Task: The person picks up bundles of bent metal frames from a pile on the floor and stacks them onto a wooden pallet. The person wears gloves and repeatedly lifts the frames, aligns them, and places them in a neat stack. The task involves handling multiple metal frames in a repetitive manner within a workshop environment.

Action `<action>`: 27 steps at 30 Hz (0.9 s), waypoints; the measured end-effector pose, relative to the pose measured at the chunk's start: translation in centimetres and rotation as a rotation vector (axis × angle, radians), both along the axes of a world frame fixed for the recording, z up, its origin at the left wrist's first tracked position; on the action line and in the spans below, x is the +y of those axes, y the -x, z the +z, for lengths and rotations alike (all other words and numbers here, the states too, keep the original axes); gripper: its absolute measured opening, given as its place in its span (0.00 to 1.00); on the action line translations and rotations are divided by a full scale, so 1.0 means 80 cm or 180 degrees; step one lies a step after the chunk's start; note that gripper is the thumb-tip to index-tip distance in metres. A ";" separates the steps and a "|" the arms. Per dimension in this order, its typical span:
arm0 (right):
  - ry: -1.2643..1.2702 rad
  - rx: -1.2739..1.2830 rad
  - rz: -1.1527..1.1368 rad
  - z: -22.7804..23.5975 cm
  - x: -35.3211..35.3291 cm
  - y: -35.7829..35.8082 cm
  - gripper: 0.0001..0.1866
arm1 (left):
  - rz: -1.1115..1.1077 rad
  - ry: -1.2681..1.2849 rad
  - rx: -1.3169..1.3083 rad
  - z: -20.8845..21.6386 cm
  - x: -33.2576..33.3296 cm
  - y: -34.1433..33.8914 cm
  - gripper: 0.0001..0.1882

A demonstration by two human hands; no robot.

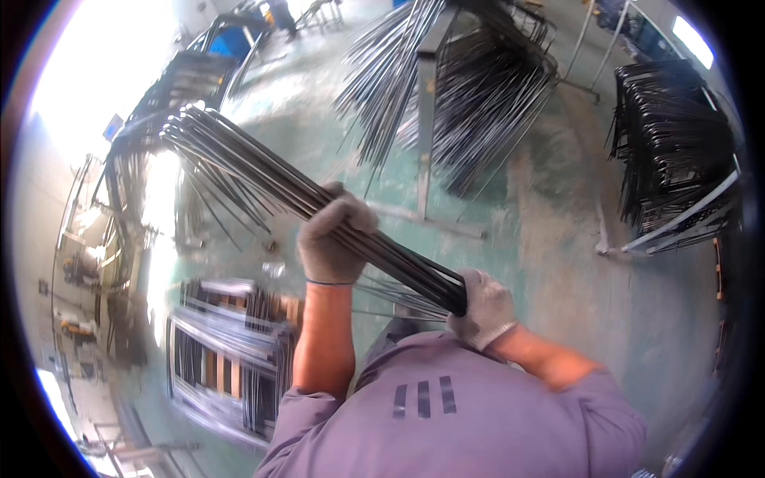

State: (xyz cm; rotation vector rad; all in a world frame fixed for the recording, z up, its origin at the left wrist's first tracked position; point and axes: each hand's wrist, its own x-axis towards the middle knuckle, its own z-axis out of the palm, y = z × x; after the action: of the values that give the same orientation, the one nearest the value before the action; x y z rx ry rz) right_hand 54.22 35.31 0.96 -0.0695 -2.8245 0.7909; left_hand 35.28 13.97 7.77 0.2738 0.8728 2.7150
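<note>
A bundle of long dark metal rods point(267, 175) slants across in front of me, its far end high at the left and its near end low at the right. The far ends look bent over, and thinner rods fan out below them. My left hand point(333, 239), in a grey knit glove, is closed around the bundle near its middle. At the near end my right hand point(483, 309), gloved alike, grips the rods; part of its fingers is hidden.
Beyond the bundle, a metal rack point(426, 119) carries many hanging rods. Another loaded rack point(673, 135) stands at the right, its feet reaching over the floor. Frames stacked on a pallet point(231, 358) lie at the lower left. More racks point(179, 88) line the left side.
</note>
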 end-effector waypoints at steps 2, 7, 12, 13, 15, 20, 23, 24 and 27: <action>-0.0193 0.0408 -0.0438 -0.030 0.043 0.044 0.28 | -0.0176 -0.0020 -0.0206 0.000 0.061 0.048 0.14; -0.0403 0.1180 -0.1210 -0.048 0.167 0.143 0.21 | -0.0609 0.0388 -0.0058 0.022 0.216 0.155 0.18; -0.0701 0.0807 -0.2164 -0.064 0.358 0.245 0.18 | -0.1066 0.0481 -0.0331 0.042 0.424 0.254 0.30; -0.0775 0.0421 -0.2421 -0.067 0.394 0.278 0.17 | -0.0987 0.0319 -0.0200 0.034 0.466 0.286 0.28; -0.0477 0.0162 -0.2416 -0.074 0.491 0.351 0.19 | -0.0288 0.1538 0.0770 -0.002 0.549 0.357 0.14; -0.0856 -0.0665 -0.2947 -0.215 0.750 0.443 0.44 | -0.1099 0.3243 0.3557 -0.066 0.644 0.322 0.16; -0.0781 -0.0602 -0.2587 -0.241 0.717 0.473 0.52 | -0.1696 0.3245 0.3161 -0.182 0.579 0.254 0.19; -0.0763 -0.0134 -0.2312 -0.265 0.720 0.466 0.52 | -0.1943 0.3973 0.2658 -0.193 0.535 0.235 0.20; -0.0837 -0.0886 -0.2258 -0.310 0.652 0.467 0.49 | -0.2604 0.5506 0.0558 -0.242 0.379 0.189 0.24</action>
State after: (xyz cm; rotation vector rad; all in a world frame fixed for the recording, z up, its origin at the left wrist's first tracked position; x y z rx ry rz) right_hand 16.89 87.44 -23.82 -1.1349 -2.7860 0.2575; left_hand 20.19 44.29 -11.55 0.3158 2.0799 0.6415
